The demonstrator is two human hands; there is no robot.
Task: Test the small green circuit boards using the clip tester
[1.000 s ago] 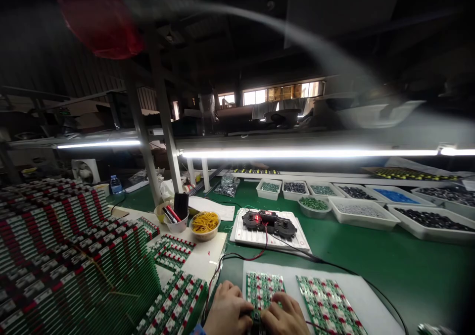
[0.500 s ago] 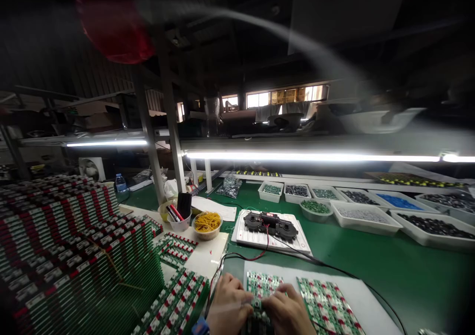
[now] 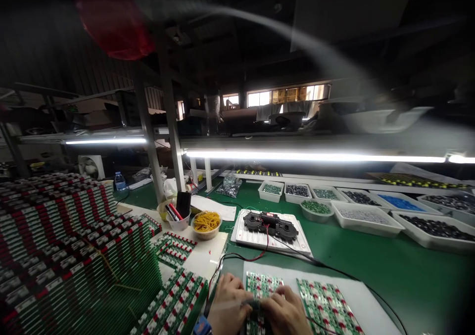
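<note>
My left hand [image 3: 229,305] and my right hand [image 3: 285,312] meet low in the view, and their fingers pinch a small dark connector [image 3: 254,305] with a thin cable. Beneath them lies a green circuit board panel [image 3: 261,288] with white and red parts, partly hidden by my fingers. A second panel [image 3: 326,305] lies to the right of my right hand on a white sheet [image 3: 365,300]. A blue-strapped band [image 3: 202,325] circles my left wrist. Tall racks of stacked circuit boards [image 3: 74,241] rise to my left.
A black device on a white test fixture [image 3: 270,231] stands ahead, with red and black wires. A bowl of yellow rubber bands [image 3: 207,222], a pen cup [image 3: 178,216] and white trays of small components [image 3: 363,216] sit beyond, on the green bench [image 3: 389,256].
My hands have drawn closer together over the connector, which is now more hidden. The whole view has shifted slightly as my head moved.
</note>
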